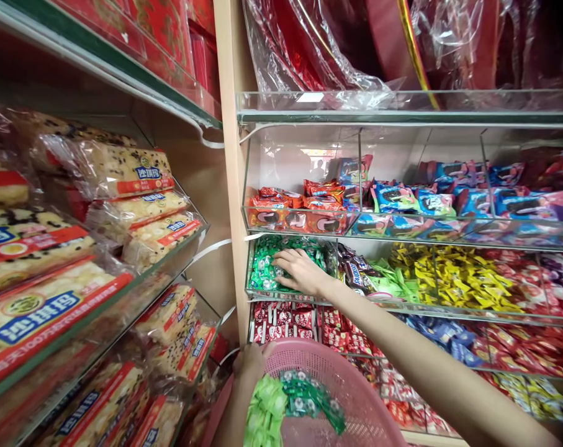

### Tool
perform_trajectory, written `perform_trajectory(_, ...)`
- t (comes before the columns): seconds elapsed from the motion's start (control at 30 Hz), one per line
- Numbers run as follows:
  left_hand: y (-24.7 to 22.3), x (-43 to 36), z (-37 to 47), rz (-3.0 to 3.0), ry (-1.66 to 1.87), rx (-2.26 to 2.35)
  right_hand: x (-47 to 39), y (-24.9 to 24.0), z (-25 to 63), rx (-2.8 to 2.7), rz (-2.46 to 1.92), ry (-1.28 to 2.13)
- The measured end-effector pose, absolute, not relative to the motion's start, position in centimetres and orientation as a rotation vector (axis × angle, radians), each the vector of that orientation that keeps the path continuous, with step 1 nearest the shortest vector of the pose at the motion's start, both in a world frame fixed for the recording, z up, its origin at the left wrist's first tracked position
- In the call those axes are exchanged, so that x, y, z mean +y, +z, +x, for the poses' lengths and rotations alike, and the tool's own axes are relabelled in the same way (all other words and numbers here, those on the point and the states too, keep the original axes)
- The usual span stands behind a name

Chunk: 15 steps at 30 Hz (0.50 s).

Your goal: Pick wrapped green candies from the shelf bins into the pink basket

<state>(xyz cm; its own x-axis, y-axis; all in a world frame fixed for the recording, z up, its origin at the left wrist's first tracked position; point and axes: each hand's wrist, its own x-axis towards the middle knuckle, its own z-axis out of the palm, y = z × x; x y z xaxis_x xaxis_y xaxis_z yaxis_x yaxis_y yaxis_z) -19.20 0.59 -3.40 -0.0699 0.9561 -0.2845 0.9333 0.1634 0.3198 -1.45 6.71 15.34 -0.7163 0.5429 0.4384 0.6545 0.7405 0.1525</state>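
My right hand [300, 270] reaches into a clear shelf bin of green-wrapped candies [262, 264]. Its fingers are apart and rest on the wrappers, with nothing visibly gripped. Low in the view, my left hand [249, 363] is closed on the left rim of a pink plastic basket [369, 388], partly hidden by its own wrist. Inside the basket lie dark green wrapped candies [304, 397] and light green wrapped candies [265, 410], in separate heaps.
Packaged pastries [141, 167] fill slanted shelves at the left. A wooden post [232, 186] divides them from clear bins of blue packets [395, 197], red packets [323, 202] and yellow candies [458, 276]. A glass shelf edge [402, 115] runs above, below plastic-wrapped red items.
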Motion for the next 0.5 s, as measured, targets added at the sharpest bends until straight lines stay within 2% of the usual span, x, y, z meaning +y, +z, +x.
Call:
perform_trajectory(0.33, -3.2, 0.5, -19.1, 1.797, 0.069, 2.026, 6.0, 15.1, 1.7, -2.512, -1.093, -0.482)
perform_trajectory(0.5, -3.4, 0.6, -19.1, 1.796, 0.068, 2.026, 6.0, 15.1, 2.0, -2.471, -1.163, -0.408)
